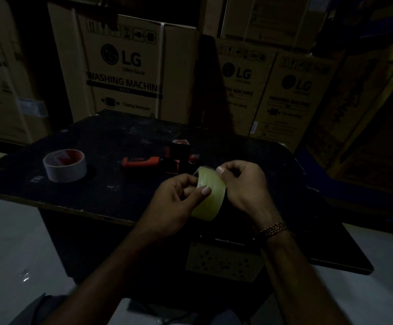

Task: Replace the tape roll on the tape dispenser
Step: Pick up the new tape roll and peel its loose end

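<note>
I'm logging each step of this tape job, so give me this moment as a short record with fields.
held item: clear tape roll, above the table
left hand: pinches the roll's near rim
right hand: grips the roll's far side
tape dispenser: red and black, lying on the dark table, untouched
other roll: pale tape roll flat on the table, far left
backdrop: LG washing machine cartons

Bare forearms, 1 bracelet
A beaded bracelet (273,229) circles the right wrist; both arms are sleeveless up to the frame edge.
</note>
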### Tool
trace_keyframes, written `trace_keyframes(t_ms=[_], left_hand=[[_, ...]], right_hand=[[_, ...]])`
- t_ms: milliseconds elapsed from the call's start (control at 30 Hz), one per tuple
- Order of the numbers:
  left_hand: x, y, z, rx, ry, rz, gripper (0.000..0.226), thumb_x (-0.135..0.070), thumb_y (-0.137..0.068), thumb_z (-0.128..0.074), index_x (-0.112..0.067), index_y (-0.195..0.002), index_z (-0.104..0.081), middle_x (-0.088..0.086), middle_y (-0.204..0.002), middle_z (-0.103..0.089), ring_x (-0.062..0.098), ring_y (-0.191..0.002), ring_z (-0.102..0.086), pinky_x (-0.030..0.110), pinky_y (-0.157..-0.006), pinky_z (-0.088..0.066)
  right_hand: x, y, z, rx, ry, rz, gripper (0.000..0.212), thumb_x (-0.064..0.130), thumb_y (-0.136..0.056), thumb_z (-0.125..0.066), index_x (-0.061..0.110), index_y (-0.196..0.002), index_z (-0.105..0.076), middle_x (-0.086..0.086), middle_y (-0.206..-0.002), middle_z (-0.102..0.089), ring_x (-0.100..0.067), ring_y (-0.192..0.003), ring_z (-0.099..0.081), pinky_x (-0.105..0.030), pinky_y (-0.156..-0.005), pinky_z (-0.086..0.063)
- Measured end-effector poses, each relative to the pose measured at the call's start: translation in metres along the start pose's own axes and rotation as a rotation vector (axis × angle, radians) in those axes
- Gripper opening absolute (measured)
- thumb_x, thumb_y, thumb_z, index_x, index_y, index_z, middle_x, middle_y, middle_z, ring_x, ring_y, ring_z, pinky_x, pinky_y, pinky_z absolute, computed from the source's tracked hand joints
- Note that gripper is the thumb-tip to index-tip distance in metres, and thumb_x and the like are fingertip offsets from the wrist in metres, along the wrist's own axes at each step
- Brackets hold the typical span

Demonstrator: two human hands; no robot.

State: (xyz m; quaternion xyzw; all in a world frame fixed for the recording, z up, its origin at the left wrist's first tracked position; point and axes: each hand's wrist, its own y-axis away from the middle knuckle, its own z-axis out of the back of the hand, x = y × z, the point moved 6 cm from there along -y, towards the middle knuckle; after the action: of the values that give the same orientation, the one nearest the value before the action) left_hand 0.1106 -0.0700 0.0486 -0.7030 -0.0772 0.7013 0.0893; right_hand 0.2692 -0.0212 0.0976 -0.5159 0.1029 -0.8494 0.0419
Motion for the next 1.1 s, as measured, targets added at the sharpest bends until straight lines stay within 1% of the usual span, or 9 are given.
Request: trace_keyframes(t_ms=[167,267,367,567,633,733,867,967,1100], left_hand=[[-0.001,0.001,0.005,-0.003,-0.007,-0.016,0.016,-0.021,-0.102,-0.066,-0.009,-0.110,-0.072,-0.003,-0.089,-0.081,0.007,-0.083,-0.077,0.020,-0.066,-0.058],[0.003,0.004,0.009,-0.009,0.032,0.000,0.021,-0.023,-0.102,-0.064,-0.008,-0.116,-0.072,0.003,-0.101,-0.082,0.016,-0.094,-0.079,0.028,-0.073,-0.062],[0.004,0.004,0.011,-0.017,0.021,0.002,0.023,-0.026,-0.102,-0.065,-0.011,-0.118,-0.071,0.004,-0.103,-0.082,0.020,-0.096,-0.079,0.033,-0.074,-0.064],[0.006,0.005,0.013,-0.005,0.036,-0.014,0.022,-0.022,-0.102,-0.064,-0.010,-0.119,-0.070,0.002,-0.108,-0.081,0.018,-0.101,-0.078,0.032,-0.079,-0.064],[0.010,0.007,0.012,0.008,0.065,-0.009,0.025,-0.024,-0.101,-0.065,-0.009,-0.121,-0.069,0.006,-0.110,-0.081,0.023,-0.103,-0.078,0.037,-0.083,-0.065],[0.013,0.010,0.009,0.030,0.069,-0.010,0.030,-0.029,-0.098,-0.065,-0.011,-0.122,-0.069,0.008,-0.112,-0.080,0.024,-0.105,-0.077,0.039,-0.083,-0.065],[0.014,0.009,0.008,0.029,0.085,0.001,0.029,-0.027,-0.099,-0.064,-0.011,-0.123,-0.068,0.006,-0.114,-0.080,0.022,-0.107,-0.077,0.040,-0.087,-0.064],[0.016,0.007,0.007,0.008,0.078,0.012,0.027,-0.027,-0.099,-0.064,-0.012,-0.122,-0.068,0.003,-0.112,-0.081,0.018,-0.105,-0.077,0.036,-0.085,-0.065],[0.017,0.005,0.008,-0.023,0.084,0.020,0.022,-0.024,-0.102,-0.065,-0.013,-0.120,-0.069,0.002,-0.109,-0.081,0.018,-0.102,-0.078,0.033,-0.082,-0.065]], right_hand=[[0.002,-0.003,-0.004,-0.016,0.061,0.078,0.011,0.026,-0.099,-0.069,0.019,-0.094,-0.076,0.000,-0.105,-0.072,-0.012,-0.094,-0.068,-0.025,-0.075,-0.052],[0.007,-0.001,-0.005,0.000,0.103,0.150,0.009,0.025,-0.099,-0.069,0.019,-0.095,-0.075,0.006,-0.104,-0.066,-0.001,-0.090,-0.062,-0.008,-0.067,-0.042],[0.009,0.001,-0.007,-0.007,0.070,0.214,0.010,0.021,-0.100,-0.067,0.020,-0.092,-0.072,0.006,-0.102,-0.064,0.002,-0.088,-0.060,-0.001,-0.066,-0.043],[0.001,0.002,-0.009,0.019,-0.107,0.144,0.002,0.022,-0.098,-0.071,0.022,-0.099,-0.072,0.004,-0.100,-0.074,-0.013,-0.087,-0.071,-0.028,-0.073,-0.057],[-0.002,0.001,-0.007,0.080,-0.121,0.101,0.020,0.023,-0.095,-0.074,0.024,-0.114,-0.072,0.004,-0.103,-0.074,-0.017,-0.088,-0.073,-0.034,-0.077,-0.062],[-0.001,-0.001,-0.005,0.159,-0.035,0.091,0.020,0.029,-0.091,-0.079,0.026,-0.111,-0.078,0.008,-0.106,-0.076,-0.010,-0.099,-0.073,-0.032,-0.085,-0.061],[0.001,0.000,-0.005,0.090,-0.077,0.085,0.003,0.023,-0.087,-0.083,0.023,-0.088,-0.081,0.007,-0.093,-0.079,-0.007,-0.092,-0.074,-0.027,-0.079,-0.059],[0.004,0.003,-0.008,0.019,-0.065,0.107,0.010,0.019,-0.089,-0.081,0.023,-0.082,-0.077,0.010,-0.088,-0.076,-0.002,-0.087,-0.071,-0.019,-0.071,-0.053],[0.002,0.008,-0.016,-0.087,-0.048,0.165,0.008,0.021,-0.091,-0.078,0.023,-0.084,-0.076,0.006,-0.097,-0.075,-0.008,-0.094,-0.070,-0.027,-0.078,-0.057]])
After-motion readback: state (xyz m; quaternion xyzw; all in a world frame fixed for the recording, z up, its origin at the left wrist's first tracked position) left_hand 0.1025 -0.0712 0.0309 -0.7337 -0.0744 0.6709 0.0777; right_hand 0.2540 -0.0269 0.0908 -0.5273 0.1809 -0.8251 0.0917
